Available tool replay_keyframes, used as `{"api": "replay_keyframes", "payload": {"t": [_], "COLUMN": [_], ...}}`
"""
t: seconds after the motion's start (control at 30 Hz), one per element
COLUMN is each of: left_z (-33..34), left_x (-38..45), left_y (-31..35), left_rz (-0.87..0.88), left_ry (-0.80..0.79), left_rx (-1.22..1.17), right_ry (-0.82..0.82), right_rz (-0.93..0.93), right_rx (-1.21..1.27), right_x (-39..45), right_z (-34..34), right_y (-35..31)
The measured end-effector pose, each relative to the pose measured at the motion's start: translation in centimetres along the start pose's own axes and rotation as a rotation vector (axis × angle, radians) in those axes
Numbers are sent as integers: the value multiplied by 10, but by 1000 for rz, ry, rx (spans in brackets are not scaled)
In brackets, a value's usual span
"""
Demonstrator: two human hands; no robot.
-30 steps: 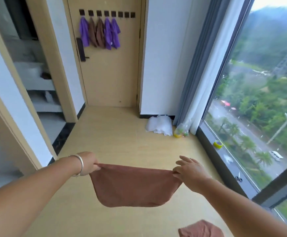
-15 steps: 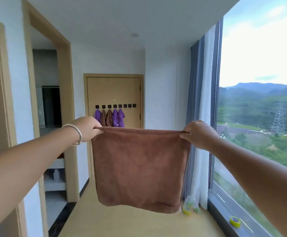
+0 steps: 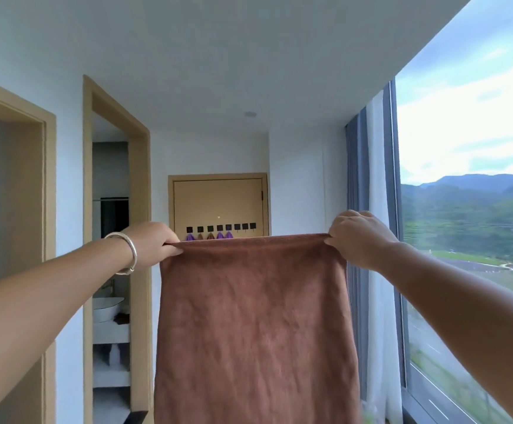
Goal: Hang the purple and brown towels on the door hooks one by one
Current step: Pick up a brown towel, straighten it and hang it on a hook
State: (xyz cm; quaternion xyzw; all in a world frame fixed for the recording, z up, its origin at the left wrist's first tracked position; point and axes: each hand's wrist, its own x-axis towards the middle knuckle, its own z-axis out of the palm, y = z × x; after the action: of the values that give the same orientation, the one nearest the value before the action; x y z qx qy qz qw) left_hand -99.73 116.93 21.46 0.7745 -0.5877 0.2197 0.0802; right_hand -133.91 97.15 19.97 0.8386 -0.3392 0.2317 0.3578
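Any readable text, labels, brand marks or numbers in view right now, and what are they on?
None readable.
Brown towel, held by the left hand and right hand: no tag or print showing.
Door and its hooks: plain, no lettering.
Bracelet: no marking legible.

The brown towel [image 3: 255, 325], a slack fold near the floor a second ago, now hangs full-length at chest height, stretched between the left hand [image 3: 154, 243] and right hand [image 3: 359, 237], hiding most of the hung towels [image 3: 209, 236].
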Motion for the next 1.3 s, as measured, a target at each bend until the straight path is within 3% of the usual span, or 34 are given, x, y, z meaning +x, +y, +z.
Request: {"api": "replay_keyframes", "payload": {"t": [0.57,1.0,1.3], "left_z": [44,145,214], "left_x": [31,179,283], "left_y": [-19,-105,-164], "left_rz": [-61,-47,-15], "left_ry": [-69,-50,-85], "left_rx": [14,-49,-65], "right_ry": [-74,-78,-154], "right_rz": [-118,-30,-90], "right_rx": [49,90,-60], "right_x": [45,185,268], "right_z": [77,197,287], "right_y": [-18,-50,-75]}}
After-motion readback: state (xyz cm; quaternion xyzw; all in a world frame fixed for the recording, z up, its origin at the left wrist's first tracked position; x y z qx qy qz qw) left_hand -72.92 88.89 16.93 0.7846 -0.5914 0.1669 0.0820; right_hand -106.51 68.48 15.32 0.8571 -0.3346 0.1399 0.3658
